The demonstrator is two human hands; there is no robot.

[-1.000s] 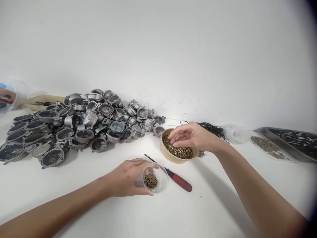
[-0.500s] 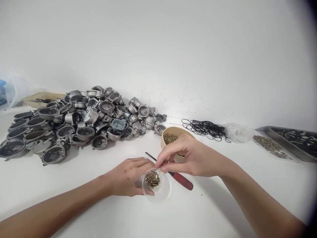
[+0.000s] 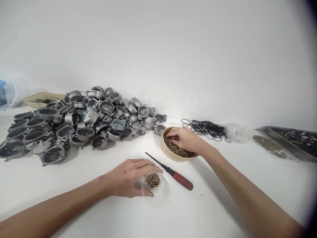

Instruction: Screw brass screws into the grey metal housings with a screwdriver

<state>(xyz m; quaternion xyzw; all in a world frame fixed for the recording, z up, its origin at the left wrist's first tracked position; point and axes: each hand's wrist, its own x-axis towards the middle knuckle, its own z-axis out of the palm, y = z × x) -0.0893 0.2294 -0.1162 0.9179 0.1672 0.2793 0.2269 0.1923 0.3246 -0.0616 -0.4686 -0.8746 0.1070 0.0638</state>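
My left hand (image 3: 131,177) curls around a clear plastic cup (image 3: 163,195), which is tipped so its mouth faces me. Inside the cup lie several brass-coloured screws (image 3: 153,181). My right hand (image 3: 187,140) reaches into a cream-coloured round bowl (image 3: 173,156) filled with the same kind of screws (image 3: 182,151). Its fingers are bent, with the tips down among the screws; how many they pinch is hidden. Between the cup and the bowl, a screwdriver (image 3: 182,180) with a red and black handle lies on the white table.
A large heap of grey metal housings (image 3: 85,132) covers the left and back left. Behind the bowl lie black rubber rings (image 3: 206,129) and a clear plastic bag (image 3: 239,132). Small brass-coloured parts (image 3: 271,147) and a dark metal tray (image 3: 292,143) sit at the right.
My right hand has moved from the cup's rim away and up to the right, into the bowl of screws. The left hand and cup stay nearly in place.
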